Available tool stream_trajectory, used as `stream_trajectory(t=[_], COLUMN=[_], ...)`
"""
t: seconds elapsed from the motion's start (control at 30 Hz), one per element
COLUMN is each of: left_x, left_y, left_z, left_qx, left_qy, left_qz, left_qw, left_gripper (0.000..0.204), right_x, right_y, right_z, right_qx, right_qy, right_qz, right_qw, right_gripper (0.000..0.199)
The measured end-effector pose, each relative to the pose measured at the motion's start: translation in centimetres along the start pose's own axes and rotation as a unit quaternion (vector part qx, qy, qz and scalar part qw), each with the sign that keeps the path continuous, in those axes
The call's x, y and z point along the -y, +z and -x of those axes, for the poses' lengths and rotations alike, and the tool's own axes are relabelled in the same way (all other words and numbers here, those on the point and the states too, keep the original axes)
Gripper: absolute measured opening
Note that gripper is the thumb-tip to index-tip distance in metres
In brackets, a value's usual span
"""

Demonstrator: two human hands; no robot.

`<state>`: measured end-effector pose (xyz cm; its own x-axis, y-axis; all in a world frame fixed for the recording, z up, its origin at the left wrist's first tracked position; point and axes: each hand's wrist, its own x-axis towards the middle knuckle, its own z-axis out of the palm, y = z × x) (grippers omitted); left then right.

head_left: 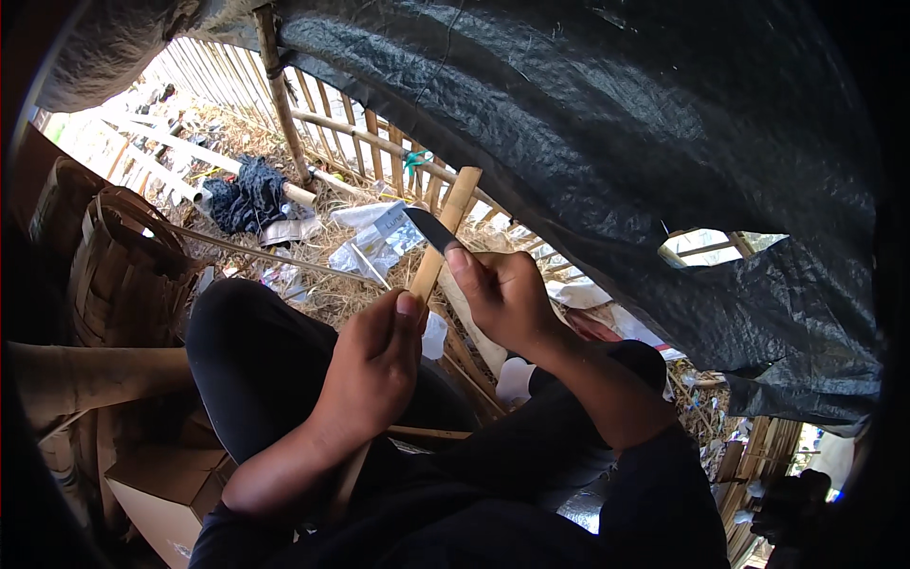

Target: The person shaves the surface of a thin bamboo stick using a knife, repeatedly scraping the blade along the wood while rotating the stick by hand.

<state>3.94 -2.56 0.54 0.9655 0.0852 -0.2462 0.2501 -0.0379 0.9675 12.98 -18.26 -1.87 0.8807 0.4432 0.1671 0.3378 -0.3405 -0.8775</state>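
My left hand is closed around a flat bamboo strip, thumb resting on its face. The strip slants up and to the right, away from me; its lower part runs down past my left wrist toward my lap. In my right hand is a knife with a dark blade, its handle hidden inside my fist. The blade lies across the strip, above my left thumb, with its tip pointing up and left. My right thumb presses near the base of the blade. A thin pale sliver sticks up beside my left thumb.
Woven baskets and a cardboard box stand at my left, near a thick bamboo pole. A black tarp hangs along the right. Beyond my crossed legs lie dark cloth, plastic scraps and straw, before a bamboo fence.
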Motion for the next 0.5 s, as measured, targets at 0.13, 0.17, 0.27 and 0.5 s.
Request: stream_trajectory(t=[0.13, 0.17, 0.27, 0.5], left_x=[0.0, -0.4, 0.6, -0.9], left_y=[0.1, 0.4, 0.2, 0.3], left_z=[0.1, 0.2, -0.1, 0.3], left_qx=[0.024, 0.021, 0.017, 0.009], left_qy=[0.01, 0.006, 0.017, 0.006], left_qz=[0.04, 0.021, 0.014, -0.013], left_qw=[0.999, 1.0, 1.0, 1.0], left_gripper=[0.037, 0.038, 0.039, 0.042], right_x=[0.3, 0.0, -0.1, 0.1], right_y=[-2.4, -3.0, -1.0, -2.3], right_z=[-2.4, -2.9, -1.2, -2.3], right_qx=[-0.021, -0.03, -0.005, -0.02], right_qy=[0.021, 0.021, 0.012, 0.011], right_qz=[-0.003, 0.03, -0.007, 0.008], right_qw=[1.0, 0.999, 1.0, 1.0], right_gripper=[0.053, 0.053, 0.053, 0.052])
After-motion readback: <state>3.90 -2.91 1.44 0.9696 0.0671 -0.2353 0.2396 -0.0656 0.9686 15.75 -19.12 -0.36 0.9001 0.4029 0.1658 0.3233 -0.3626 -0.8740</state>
